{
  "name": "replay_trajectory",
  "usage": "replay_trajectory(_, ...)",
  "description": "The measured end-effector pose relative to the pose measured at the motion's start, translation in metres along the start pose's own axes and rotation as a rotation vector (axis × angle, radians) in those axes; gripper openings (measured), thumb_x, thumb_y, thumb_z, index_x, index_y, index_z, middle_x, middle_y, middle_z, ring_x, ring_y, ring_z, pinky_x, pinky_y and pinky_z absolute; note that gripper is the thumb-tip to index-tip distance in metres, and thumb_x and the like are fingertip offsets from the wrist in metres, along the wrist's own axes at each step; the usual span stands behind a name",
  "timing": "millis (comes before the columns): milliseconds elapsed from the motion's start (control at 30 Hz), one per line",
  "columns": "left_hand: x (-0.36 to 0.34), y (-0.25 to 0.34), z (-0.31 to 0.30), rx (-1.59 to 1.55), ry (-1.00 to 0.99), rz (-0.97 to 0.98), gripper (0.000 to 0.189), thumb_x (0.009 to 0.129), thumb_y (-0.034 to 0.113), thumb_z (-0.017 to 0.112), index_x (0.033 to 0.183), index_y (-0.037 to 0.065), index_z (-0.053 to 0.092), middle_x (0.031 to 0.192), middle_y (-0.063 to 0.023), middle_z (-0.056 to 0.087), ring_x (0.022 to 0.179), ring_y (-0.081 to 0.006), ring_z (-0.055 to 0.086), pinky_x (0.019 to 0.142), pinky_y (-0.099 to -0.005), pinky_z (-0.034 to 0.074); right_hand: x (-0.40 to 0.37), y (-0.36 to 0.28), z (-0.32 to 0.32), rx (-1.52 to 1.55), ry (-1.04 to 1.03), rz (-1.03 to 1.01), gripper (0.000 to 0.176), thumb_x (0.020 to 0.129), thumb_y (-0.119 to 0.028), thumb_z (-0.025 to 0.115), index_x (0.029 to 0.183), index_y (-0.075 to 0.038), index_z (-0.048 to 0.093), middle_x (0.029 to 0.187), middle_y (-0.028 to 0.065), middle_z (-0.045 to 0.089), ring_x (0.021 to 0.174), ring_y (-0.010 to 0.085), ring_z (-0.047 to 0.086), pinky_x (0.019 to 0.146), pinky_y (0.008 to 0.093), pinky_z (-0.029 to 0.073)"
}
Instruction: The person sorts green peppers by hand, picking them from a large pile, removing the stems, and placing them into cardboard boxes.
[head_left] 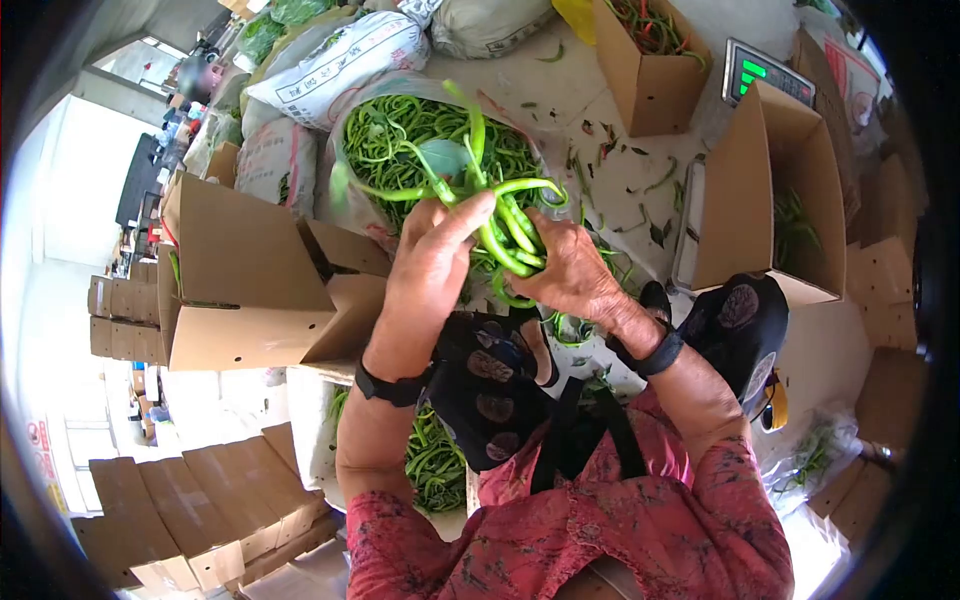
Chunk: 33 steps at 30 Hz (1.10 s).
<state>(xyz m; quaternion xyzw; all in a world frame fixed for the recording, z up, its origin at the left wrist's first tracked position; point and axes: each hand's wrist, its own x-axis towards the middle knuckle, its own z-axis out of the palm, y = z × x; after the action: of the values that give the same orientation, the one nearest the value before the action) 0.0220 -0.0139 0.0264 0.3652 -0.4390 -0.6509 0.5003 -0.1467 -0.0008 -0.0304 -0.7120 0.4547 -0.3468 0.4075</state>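
Note:
A bunch of long green chili peppers (510,228) is gripped between my two hands above an open sack. My left hand (437,235) is closed on the bunch from the left, with some stems and tips sticking up and out past it. From the right, my right hand (572,265) wraps its fingers round the same peppers. Beyond and beneath the hands, the sack of green chili peppers (385,130) is full, its clear plastic rim (338,150) folded open. A green leaf (445,157) shows among the peppers.
An open cardboard box (240,270) stands at my left. At my right, a box with some peppers (740,190) sits by a digital scale display (768,75). Another box (640,85) holds red and green peppers. White sacks (345,70) lie behind; leaves litter the floor.

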Motion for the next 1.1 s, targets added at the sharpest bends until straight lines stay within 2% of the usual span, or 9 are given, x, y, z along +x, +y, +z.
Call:
replay_trajectory(67,-0.001,-0.002,-0.010,0.254,0.033,-0.019,0.023,0.090,0.020,0.064,0.101,-0.001,0.064,0.092,-0.0046,0.064,0.088,-0.0128,0.060,0.081,-0.0289,0.046,-0.004,-0.002,-0.006,0.056,0.006,0.070,0.051,0.066,-0.013,0.071,0.112,0.000,0.053,0.083,0.0193,0.065,0.077,0.0367,0.065,0.072,0.0417,0.052)
replay_trajectory(267,-0.008,0.016,-0.025,0.197,-0.020,-0.070,0.040,0.090,0.029,0.064,0.118,0.000,0.057,0.107,-0.0101,0.064,0.093,-0.0170,0.063,0.076,-0.0286,0.051,-0.022,0.017,-0.016,0.307,-0.144,0.170,0.058,0.069,-0.017,0.075,0.120,0.000,0.054,0.088,0.0073,0.064,0.081,0.0141,0.058,0.078,0.0299,0.048)
replay_trajectory(467,0.005,0.054,-0.017,0.433,0.628,0.711,0.039,0.088,0.009,0.063,0.126,0.004,0.055,0.110,-0.0066,0.061,0.095,-0.0141,0.057,0.078,-0.0275,0.048,-0.037,0.032,-0.020,0.539,-0.254,0.252,0.056,0.071,-0.023,0.077,0.119,0.000,0.057,0.101,0.0086,0.063,0.092,0.0166,0.057,0.085,0.0313,0.045)
replay_trajectory(533,0.003,0.070,-0.001,0.920,0.384,0.604,0.051,0.087,0.008,0.063,0.135,0.005,0.047,0.120,-0.0088,0.060,0.108,-0.0163,0.056,0.086,-0.0292,0.047,-0.045,0.047,-0.015,0.524,-0.241,0.240,0.059,0.071,-0.024,0.078,0.122,-0.001,0.056,0.107,0.0104,0.061,0.098,0.0182,0.055,0.088,0.0312,0.043)
replay_trajectory(667,0.016,0.042,0.010,0.620,-0.064,0.155,0.029,0.085,0.007,0.069,0.113,0.002,0.064,0.110,-0.0108,0.063,0.095,-0.0125,0.060,0.073,-0.0266,0.056,-0.053,0.050,-0.021,0.468,-0.301,0.287,0.071,0.072,-0.030,0.079,0.132,-0.004,0.052,0.125,0.0151,0.053,0.120,0.0234,0.048,0.102,0.0318,0.036)
replay_trajectory(867,0.024,0.021,0.020,0.683,-0.115,0.289,0.021,0.087,0.004,0.065,0.107,-0.003,0.064,0.100,-0.0112,0.066,0.081,-0.0128,0.064,0.067,-0.0255,0.057,-0.081,0.085,-0.012,0.568,-0.266,0.275,0.060,0.074,-0.027,0.079,0.127,-0.007,0.058,0.123,0.0154,0.054,0.119,0.0235,0.050,0.102,0.0311,0.038)
replay_trajectory(900,0.023,0.021,0.023,0.699,-0.092,0.288,0.019,0.087,0.004,0.065,0.104,-0.003,0.064,0.098,-0.0103,0.067,0.080,-0.0131,0.065,0.067,-0.0256,0.057,-0.078,0.092,-0.012,0.570,-0.282,0.045,0.053,0.074,-0.025,0.079,0.121,-0.007,0.062,0.121,0.0156,0.056,0.116,0.0241,0.053,0.100,0.0307,0.040)
replay_trajectory(1000,0.021,0.019,0.031,0.822,-0.032,0.291,0.014,0.084,0.002,0.065,0.098,-0.002,0.064,0.088,-0.0080,0.068,0.071,-0.0140,0.066,0.064,-0.0261,0.054,-0.087,0.073,-0.024,0.668,-0.296,0.197,0.050,0.072,-0.022,0.080,0.116,-0.006,0.064,0.116,0.0111,0.060,0.106,0.0188,0.056,0.093,0.0295,0.044)
replay_trajectory(1100,0.023,0.021,0.027,1.478,-0.149,0.847,0.016,0.078,-0.001,0.064,0.094,0.002,0.064,0.078,-0.0115,0.063,0.061,-0.0196,0.064,0.057,-0.0291,0.049,-0.085,0.045,-0.040,0.759,-0.328,0.309,0.044,0.068,-0.018,0.079,0.107,-0.005,0.065,0.101,0.0049,0.064,0.092,0.0142,0.059,0.085,0.0284,0.046)
